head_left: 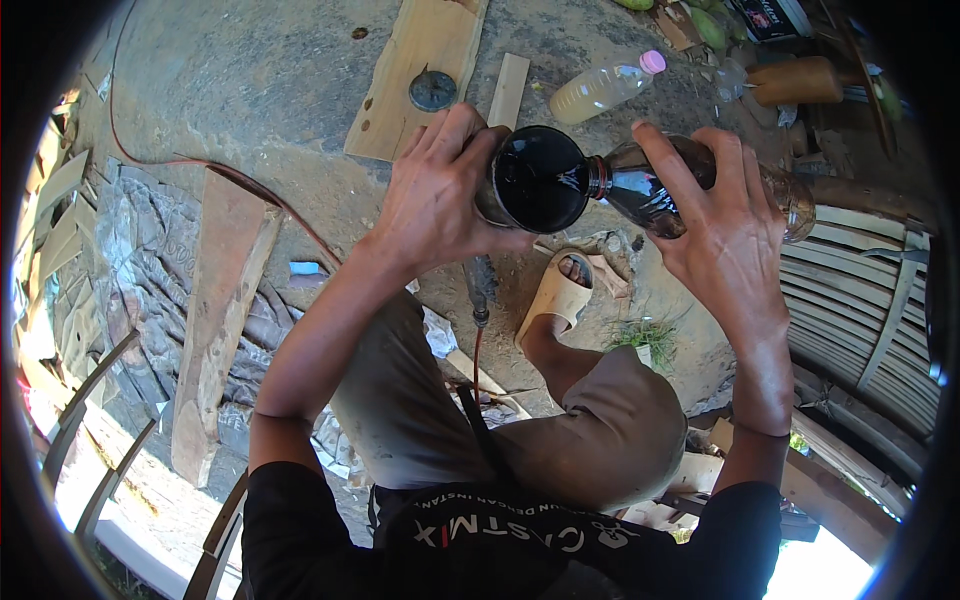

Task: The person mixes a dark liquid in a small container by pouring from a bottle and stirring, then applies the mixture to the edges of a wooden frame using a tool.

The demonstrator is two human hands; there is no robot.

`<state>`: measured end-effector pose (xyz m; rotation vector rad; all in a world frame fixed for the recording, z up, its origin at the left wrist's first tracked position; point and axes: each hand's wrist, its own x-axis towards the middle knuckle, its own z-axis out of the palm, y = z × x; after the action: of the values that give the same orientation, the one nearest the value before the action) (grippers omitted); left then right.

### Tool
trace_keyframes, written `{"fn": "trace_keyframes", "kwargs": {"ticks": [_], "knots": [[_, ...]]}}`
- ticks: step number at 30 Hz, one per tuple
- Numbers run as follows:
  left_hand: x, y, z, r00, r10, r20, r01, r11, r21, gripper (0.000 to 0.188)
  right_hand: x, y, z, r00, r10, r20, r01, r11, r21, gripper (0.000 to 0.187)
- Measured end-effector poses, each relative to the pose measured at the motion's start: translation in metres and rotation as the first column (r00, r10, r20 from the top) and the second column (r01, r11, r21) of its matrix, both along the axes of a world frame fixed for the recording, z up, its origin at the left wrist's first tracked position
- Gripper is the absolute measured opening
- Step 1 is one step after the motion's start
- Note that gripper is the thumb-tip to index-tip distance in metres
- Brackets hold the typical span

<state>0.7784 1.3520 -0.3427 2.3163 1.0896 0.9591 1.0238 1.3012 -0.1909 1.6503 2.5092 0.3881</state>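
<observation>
My left hand (435, 195) is wrapped round a round, dark cup-like container (541, 182), whose open top faces up and whose inside looks black and glossy. My right hand (728, 215) grips a plastic bottle (636, 190) with dark contents from above. The bottle lies nearly level, its uncapped neck touching or just over the container's right rim. Whether liquid is flowing is hard to see. Beyond my left hand, a dark round lid-like disc (433, 90) rests on a wooden board (405, 80).
A pink-capped bottle of pale yellowish liquid (605, 90) lies beyond my hands. Under my forearms a corded tool (481, 285) rests near my sandalled foot (555, 300). At left lie a plank (215, 300) and crumpled sheeting (150, 250); a slatted bamboo panel (860, 300) stands at right.
</observation>
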Motion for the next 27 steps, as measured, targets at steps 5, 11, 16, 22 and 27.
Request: {"fn": "trace_keyframes", "kwargs": {"ticks": [5,11,16,22,27], "knots": [[0.000,0.000,0.001,1.000,0.005,0.004,-0.005,1.000,0.014,0.088,0.001,-0.002,-0.003,0.999,-0.001,-0.051,0.000,1.000,-0.009,0.096],[-0.003,0.007,-0.002,0.999,0.017,0.032,-0.015,0.998,-0.067,0.076,0.010,0.003,-0.023,0.854,-0.188,-0.485,0.055,0.960,-0.274,0.091],[-0.013,0.029,-0.018,0.999,0.053,0.010,-0.053,0.999,-0.003,0.087,0.013,0.009,-0.061,0.578,-0.251,-0.776,0.031,0.958,-0.286,0.089],[-0.037,0.087,-0.024,0.997,0.078,-0.021,-0.079,0.995,-0.059,0.063,0.033,0.002,-0.110,0.204,-0.314,-0.927,0.103,0.949,-0.299,0.086],[-0.054,0.141,-0.056,0.991,0.114,-0.063,-0.116,0.993,-0.031,0.060,0.048,-0.002,-0.138,0.098,-0.306,-0.947,0.189,0.940,-0.284,0.082]]}}
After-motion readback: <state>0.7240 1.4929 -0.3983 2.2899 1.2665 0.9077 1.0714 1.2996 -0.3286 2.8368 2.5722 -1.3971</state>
